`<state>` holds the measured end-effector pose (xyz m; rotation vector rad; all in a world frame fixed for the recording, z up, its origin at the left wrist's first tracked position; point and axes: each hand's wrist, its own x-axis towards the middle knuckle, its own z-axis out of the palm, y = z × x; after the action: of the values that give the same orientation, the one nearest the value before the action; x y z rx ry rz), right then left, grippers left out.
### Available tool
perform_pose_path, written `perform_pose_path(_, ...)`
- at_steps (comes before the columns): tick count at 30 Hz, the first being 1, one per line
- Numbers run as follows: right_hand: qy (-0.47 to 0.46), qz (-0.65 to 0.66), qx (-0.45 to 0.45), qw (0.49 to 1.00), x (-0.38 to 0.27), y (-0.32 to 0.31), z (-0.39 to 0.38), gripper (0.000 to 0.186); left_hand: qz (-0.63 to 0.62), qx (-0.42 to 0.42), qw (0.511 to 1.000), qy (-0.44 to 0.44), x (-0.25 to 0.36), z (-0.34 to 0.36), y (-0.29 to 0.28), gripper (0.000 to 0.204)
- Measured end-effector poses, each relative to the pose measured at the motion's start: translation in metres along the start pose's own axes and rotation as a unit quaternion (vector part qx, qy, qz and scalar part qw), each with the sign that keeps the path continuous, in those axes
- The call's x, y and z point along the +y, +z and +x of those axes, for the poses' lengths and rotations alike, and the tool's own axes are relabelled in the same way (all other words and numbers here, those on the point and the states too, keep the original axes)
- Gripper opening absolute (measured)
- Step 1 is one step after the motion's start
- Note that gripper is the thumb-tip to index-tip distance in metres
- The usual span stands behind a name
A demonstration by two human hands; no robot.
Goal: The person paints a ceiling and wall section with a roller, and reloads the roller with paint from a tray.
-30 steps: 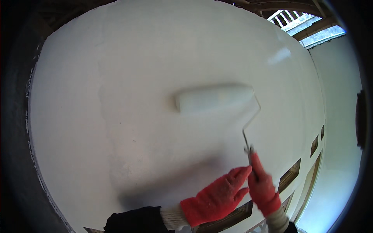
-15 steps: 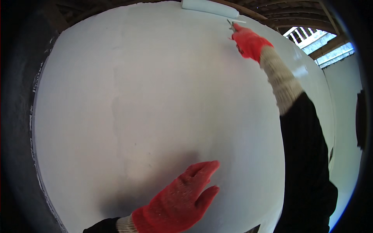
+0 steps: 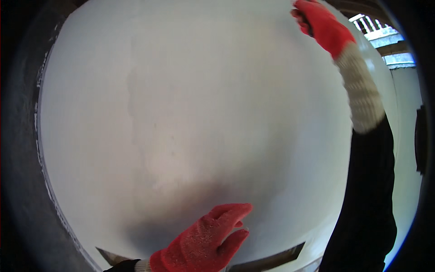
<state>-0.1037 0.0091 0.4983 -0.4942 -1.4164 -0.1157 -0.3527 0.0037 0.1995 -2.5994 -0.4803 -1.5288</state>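
Observation:
A broad white wall (image 3: 195, 104) fills most of the head view. High at the upper right, my right hand (image 3: 324, 28), in a red-coated glove with a cream knit cuff, is closed round the handle of a paint roller. A dark bit in its grip may be the handle's end; the roller sleeve is out of view past the top edge. Low in the middle, my left hand (image 3: 199, 240) wears a matching glove. Its fingers are stretched together, the thumb stands apart, and it holds nothing. It is before the wall; I cannot tell whether it touches.
A dark grey wall edge (image 3: 22, 136) with white smears runs down the left. Two dark slanted openings (image 3: 272, 259) show at the bottom. At the upper right are roof beams (image 3: 392, 49) and a bright gap. A pale side wall (image 3: 408, 136) stands on the right.
The view has tipped downward, so the roller sleeve has left the picture and the openings at the bottom have appeared. My right hand sits further up and right; the left is slightly lower.

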Motion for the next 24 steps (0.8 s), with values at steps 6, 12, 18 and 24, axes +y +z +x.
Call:
perform_pose_path(6,-0.005,-0.109,0.049,0.993,0.063,-0.05,-0.216,0.046,-0.224,-0.183,0.945,-0.151,0.011,-0.049,0.052,0.046)
perform_pose_path(12,0.297,-0.011,0.023,0.955,0.09,-0.056,-0.485,0.062,-0.303,-0.184,0.905,-0.236,0.021,-0.097,0.136,0.055)
perform_pose_path(18,0.367,-0.01,-0.058,0.928,0.075,-0.051,-0.642,0.06,-0.481,-0.189,0.799,-0.308,0.024,-0.155,0.201,0.063)
perform_pose_path(24,0.415,0.009,-0.141,0.899,0.049,-0.056,-0.704,0.054,-0.619,-0.13,0.675,-0.38,0.043,-0.19,0.218,0.044)
